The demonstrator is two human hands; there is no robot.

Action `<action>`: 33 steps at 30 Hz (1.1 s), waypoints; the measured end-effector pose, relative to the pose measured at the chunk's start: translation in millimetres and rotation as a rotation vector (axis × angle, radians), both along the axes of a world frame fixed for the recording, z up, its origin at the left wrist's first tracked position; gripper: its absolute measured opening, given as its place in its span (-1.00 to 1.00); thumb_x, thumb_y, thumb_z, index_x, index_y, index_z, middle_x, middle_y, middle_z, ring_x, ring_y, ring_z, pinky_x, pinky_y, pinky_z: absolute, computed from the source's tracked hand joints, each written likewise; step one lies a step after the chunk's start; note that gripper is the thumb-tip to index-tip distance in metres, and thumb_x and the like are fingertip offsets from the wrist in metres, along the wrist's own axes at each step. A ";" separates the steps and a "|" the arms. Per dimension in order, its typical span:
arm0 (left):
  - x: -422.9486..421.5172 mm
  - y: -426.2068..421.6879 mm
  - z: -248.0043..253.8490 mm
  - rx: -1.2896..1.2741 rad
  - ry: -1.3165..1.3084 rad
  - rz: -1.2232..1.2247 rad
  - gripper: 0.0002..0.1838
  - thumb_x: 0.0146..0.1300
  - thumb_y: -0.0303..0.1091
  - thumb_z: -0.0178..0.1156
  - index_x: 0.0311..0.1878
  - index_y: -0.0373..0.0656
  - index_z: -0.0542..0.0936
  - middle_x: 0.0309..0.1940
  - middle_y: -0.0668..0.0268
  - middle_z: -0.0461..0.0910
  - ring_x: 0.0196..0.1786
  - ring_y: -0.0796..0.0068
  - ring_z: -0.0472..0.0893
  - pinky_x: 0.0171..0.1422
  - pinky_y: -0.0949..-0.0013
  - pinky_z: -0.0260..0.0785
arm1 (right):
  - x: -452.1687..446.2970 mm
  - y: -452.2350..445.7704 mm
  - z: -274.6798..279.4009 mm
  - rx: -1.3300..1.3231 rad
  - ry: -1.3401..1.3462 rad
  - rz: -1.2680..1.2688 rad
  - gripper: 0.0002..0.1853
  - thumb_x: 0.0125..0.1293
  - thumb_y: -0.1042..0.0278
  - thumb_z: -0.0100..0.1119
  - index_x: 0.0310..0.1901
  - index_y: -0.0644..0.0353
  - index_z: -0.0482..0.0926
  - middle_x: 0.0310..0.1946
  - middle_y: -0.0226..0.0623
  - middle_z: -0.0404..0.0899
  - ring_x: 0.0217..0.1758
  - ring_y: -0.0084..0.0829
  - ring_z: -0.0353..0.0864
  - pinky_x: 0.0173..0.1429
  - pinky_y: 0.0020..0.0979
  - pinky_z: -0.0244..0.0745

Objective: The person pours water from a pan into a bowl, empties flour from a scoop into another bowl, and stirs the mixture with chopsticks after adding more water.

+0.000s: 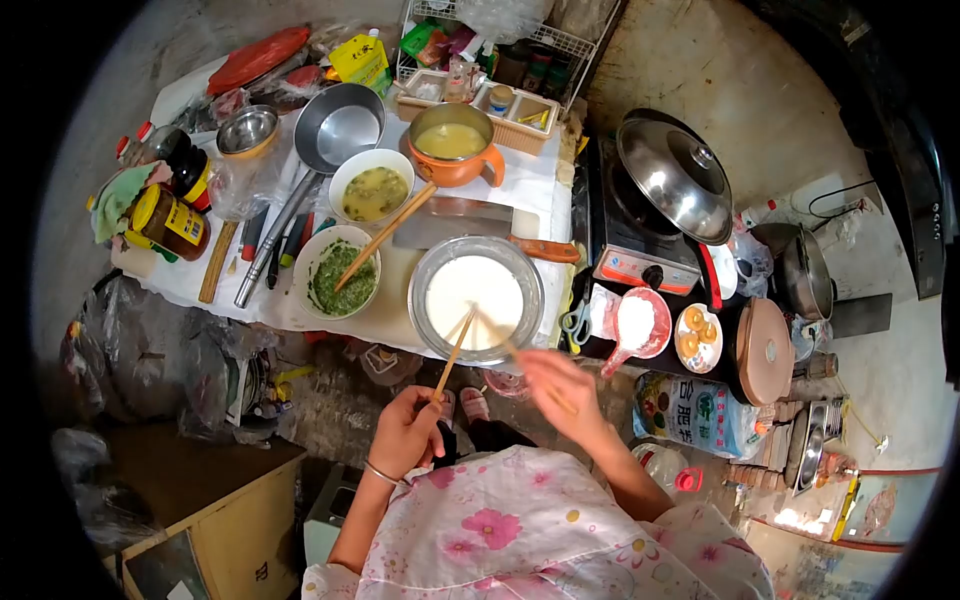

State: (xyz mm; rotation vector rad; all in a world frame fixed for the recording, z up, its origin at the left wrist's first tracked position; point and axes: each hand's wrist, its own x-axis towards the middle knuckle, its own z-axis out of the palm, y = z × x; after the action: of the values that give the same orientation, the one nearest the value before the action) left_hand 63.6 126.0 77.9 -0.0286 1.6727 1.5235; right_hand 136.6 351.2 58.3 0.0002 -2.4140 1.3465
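Observation:
A metal bowl [535, 300] of smooth white batter [470, 285] stands at the table's front edge. My left hand [405, 432] is closed on a chopstick [453, 358], whose tip reaches into the batter. My right hand [562, 392], blurred by motion, grips another chopstick [503, 340] slanting into the same bowl; the two tips are close together. Left of the metal bowl is a white bowl [302, 280] of chopped greens [342, 290] with a pair of chopsticks [385, 233] resting in it. A cleaver [455, 222] lies behind the batter, its wooden handle [543, 248] pointing right.
Behind are a soup bowl [350, 165], an orange pot [455, 172] and a saucepan [340, 128]. On the right stand a stove [645, 268] with a lidded wok [675, 175], a red dipper of flour [636, 322] and a plate of egg yolks [698, 352]. Jars [170, 222] crowd the left.

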 end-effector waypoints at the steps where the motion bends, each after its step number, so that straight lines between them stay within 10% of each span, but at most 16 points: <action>1: 1.4 -1.1 0.4 -0.005 -0.003 0.001 -0.80 0.28 -0.35 -0.07 -0.16 -0.29 0.38 -0.81 0.29 0.40 -0.88 0.61 0.27 -0.80 0.57 0.06 | -1.4 2.5 -1.2 -0.009 0.000 -0.055 -0.81 0.09 0.61 0.10 -0.22 0.39 0.53 -0.18 -0.12 0.53 -0.21 -0.32 0.58 -0.16 -0.44 0.48; 33: -3.5 4.9 -5.0 -0.284 0.708 0.104 -0.89 0.17 -0.56 0.05 -0.22 -0.29 0.42 -0.56 0.22 0.55 -0.58 0.52 0.56 -0.52 0.50 0.37 | 24.3 -14.2 5.5 0.067 0.062 0.096 -0.75 0.06 0.62 0.08 -0.16 0.40 0.51 -0.13 -0.11 0.47 -0.20 -0.28 0.55 -0.14 -0.42 0.48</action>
State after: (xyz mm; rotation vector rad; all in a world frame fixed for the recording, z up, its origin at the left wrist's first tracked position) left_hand 60.1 130.9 73.0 0.3107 2.4709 1.4448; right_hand 160.9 337.0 63.7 0.1748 -2.4334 1.2866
